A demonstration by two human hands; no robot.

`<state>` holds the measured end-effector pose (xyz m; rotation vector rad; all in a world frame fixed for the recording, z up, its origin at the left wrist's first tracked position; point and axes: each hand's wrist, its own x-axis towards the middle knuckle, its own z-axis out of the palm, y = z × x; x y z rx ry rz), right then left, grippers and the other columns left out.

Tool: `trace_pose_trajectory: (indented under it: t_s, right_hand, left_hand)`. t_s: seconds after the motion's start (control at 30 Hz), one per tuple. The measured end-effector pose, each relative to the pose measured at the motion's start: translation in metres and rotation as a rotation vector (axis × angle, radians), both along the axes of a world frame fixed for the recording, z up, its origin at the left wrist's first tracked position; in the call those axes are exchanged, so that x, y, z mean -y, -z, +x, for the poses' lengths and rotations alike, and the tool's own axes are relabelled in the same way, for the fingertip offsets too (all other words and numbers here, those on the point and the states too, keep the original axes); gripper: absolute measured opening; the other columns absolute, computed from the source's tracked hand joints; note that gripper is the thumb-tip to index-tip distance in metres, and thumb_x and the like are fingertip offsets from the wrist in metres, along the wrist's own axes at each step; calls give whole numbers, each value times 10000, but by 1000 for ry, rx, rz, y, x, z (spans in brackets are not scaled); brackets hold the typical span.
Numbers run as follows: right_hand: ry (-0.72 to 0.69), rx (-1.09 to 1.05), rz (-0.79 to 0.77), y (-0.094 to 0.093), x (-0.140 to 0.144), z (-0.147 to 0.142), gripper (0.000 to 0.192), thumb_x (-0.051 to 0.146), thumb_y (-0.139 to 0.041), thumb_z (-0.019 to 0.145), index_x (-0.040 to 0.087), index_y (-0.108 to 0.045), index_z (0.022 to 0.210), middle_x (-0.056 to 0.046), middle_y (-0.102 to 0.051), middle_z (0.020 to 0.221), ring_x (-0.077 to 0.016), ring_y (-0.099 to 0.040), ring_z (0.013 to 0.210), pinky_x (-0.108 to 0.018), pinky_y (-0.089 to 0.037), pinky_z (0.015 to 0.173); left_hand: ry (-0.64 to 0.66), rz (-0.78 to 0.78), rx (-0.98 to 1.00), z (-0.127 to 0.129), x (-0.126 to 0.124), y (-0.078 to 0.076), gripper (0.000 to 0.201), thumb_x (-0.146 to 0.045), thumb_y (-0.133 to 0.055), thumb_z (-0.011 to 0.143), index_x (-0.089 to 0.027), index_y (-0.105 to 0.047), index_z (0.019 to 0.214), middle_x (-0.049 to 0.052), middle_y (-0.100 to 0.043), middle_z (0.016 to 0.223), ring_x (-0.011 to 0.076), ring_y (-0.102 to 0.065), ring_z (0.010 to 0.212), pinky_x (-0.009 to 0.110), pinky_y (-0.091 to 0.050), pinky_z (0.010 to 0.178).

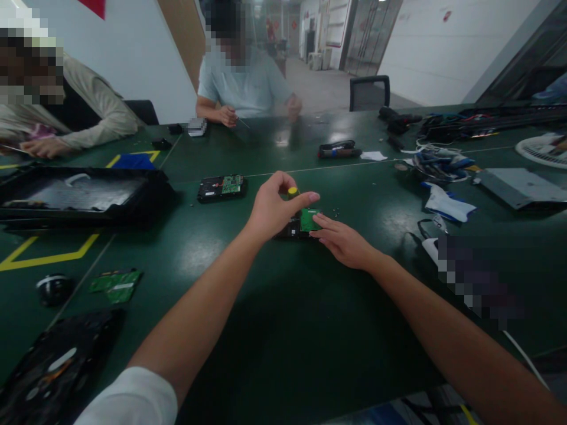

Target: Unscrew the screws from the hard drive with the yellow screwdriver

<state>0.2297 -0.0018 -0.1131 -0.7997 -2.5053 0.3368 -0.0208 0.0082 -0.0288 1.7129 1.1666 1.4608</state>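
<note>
White sleeve (133,395) lowest in view, then two bare forearms stretched forward over the dark green table (283,342).

Left hand (272,206) closed narrow, thumb and fingers pinched around a small screwdriver (293,192) with a yellow cap, held upright. Tip hidden behind the fingers, so cannot tell if seated in a screw.

Right hand (345,242) flat and open, gripping nothing, fingertips pressed on the green circuit board (309,219) of a black hard drive (290,230). Drive lying flat near the middle of the table, just under both hands.

Judged from this: unscrewing in progress, not finished. Board still sitting on the drive, not lifted. Few dark specks (336,211) just beside the drive, maybe screws already out, but too small to be sure.

Farther left, a second drive (221,188) with its board still on, and a bare green board (116,285) lying separate.
</note>
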Motion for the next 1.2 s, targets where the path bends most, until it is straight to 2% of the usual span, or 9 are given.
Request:
trace_pose_trajectory:
  t_s: [0.13,0.27,0.43,0.53,0.67,0.77,0.93,1.03,1.2]
  right_hand:
    - [-3,0,-5,0,0,-1,369,134,-566,1028,253,-732,1335,-99,-488,1667,-291,-410,1574,-579,-401,1275]
    - [-3,17,9,0,0,-1,366,145,-550,1039,225,-725,1350,-127,-487,1664,-289,-407,1577,-571,-398,1278]
    - [2,4,19,1,-1,0,385,137,-573,1023,271,-724,1351,-81,-493,1666,-279,-416,1571,-572,-414,1272]
    - [-4,6,30,3,-2,0,369,143,-569,1027,254,-734,1338,-98,-501,1658,-286,-430,1564,-568,-415,1271]
    - [-1,-9,22,4,-2,0,382,134,-580,1016,259,-736,1342,-91,-497,1659,-294,-430,1564,-576,-411,1272]
    - [2,-17,17,4,-2,0,395,122,-587,1007,269,-736,1342,-79,-493,1663,-290,-426,1565,-575,-406,1276]
    - [-5,-3,14,4,-2,-1,382,135,-570,1022,250,-735,1346,-97,-491,1662,-281,-413,1572,-566,-397,1281]
    - [-3,-5,10,4,-3,-1,382,138,-566,1023,249,-739,1345,-98,-488,1663,-282,-415,1571,-568,-392,1282]
    - [-2,-35,5,5,-3,0,401,125,-594,1005,285,-740,1343,-62,-483,1669,-284,-423,1566,-576,-392,1279]
  left_hand:
    - [105,-73,55,1,0,1,436,-469,-916,795,-216,-574,890,-20,-622,809,80,-527,553,213,-426,470]
    - [181,-67,85,1,-1,3,373,-460,-866,854,-209,-602,934,-10,-619,839,86,-563,590,202,-473,478]
    - [156,-22,60,1,-2,3,309,-456,-824,889,-205,-663,971,34,-635,957,139,-620,782,189,-528,521]
    - [148,-2,39,0,-1,2,267,-438,-797,908,-209,-693,996,54,-648,1024,169,-639,883,186,-547,541]
    - [189,-80,115,1,1,-1,232,-387,-722,967,-229,-690,1133,56,-669,1030,171,-661,893,205,-581,596]
    - [235,-129,190,3,2,-2,208,-375,-657,1006,-232,-685,1153,70,-687,1067,188,-675,959,222,-601,627]
    - [162,-24,95,2,0,0,231,-409,-723,965,-236,-746,1117,77,-669,1114,194,-640,957,219,-592,606]
    - [145,24,16,0,1,0,213,-386,-761,935,-244,-767,1093,85,-665,1185,214,-630,1025,200,-574,585]
    - [177,-67,113,2,2,-1,258,-349,-733,957,-231,-704,1185,70,-684,1105,180,-660,937,197,-574,588]
